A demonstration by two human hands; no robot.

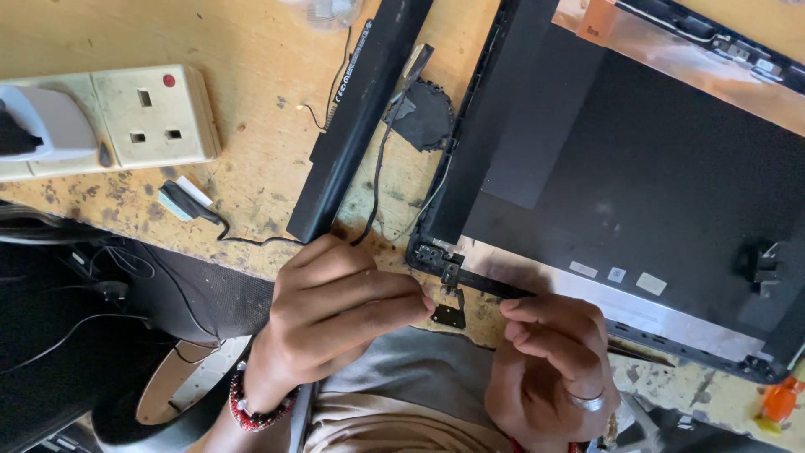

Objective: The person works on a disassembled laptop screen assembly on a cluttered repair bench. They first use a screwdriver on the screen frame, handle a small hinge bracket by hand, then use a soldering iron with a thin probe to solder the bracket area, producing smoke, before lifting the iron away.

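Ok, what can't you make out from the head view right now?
- Left hand fingertips curl under, so its grip is hidden.
- Right hand covers the near end of the black strip.
- Laptop lid shell is cut off by the top and right edges.
- Power strip runs off the left edge.
- Hinge bracket screws are too small to see.

Repair workshop: scarred workbench (251, 168), dismantled laptop lid (637, 168).

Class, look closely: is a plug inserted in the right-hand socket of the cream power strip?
No. The right-hand socket of the power strip shows bare holes; only a white plug sits further left.
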